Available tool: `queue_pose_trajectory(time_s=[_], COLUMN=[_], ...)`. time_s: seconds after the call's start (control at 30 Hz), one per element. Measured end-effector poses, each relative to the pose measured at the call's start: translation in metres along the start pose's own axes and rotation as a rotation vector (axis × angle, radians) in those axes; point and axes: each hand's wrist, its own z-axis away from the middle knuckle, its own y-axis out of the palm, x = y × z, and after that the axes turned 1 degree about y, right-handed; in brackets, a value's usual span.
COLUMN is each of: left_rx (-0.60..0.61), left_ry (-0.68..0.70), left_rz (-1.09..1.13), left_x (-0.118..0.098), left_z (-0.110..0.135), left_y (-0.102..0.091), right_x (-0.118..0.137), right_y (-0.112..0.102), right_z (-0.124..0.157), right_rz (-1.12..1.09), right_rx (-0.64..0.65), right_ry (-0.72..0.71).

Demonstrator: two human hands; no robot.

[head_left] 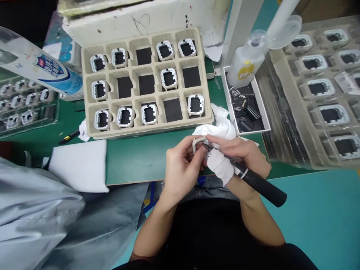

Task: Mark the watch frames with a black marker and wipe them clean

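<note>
The left hand (181, 168) pinches a pale square frame (198, 140) between thumb and fingers, over the worktop (135, 159). The right hand (246, 153) has its fingers closed round a black pen (264, 186), tip at the frame, white tissue (221, 167) bunched against its front. Beyond, a moulded tray (154, 129) holds similar frames. The white bottle (246, 60) bears a yellow label, the tall bottle (42, 65) a blue shield emblem; their lettering is too unclear to read.

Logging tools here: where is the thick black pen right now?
In the head view, right of centre, the black pen is in the right hand, its tip at the pale frame the left hand holds.
</note>
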Motion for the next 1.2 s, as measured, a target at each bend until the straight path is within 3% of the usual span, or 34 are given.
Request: queue_pose_trajectory(time_s=[0.73,1.03,1.2], left_rx=[-0.057,-0.08,-0.072], left_ry=[0.141,0.248,0.214], left_rz=[-0.285,-0.409,-0.357], left_x=[-0.0008,-0.004,-0.003], left_z=[0.0065,0.008,0.0076], left_y=[0.0069,0.0088,0.0064], right_x=[0.0005,0.0085,0.0068], right_y=[0.0021,0.0034,0.0018], right_z=[-0.0009,0.0021,-0.0031], right_rz=[0.023,0.314,0.135], right_rx=[-0.063,-0.001,-0.004], right_ry=[0.028,-0.221,-0.065])
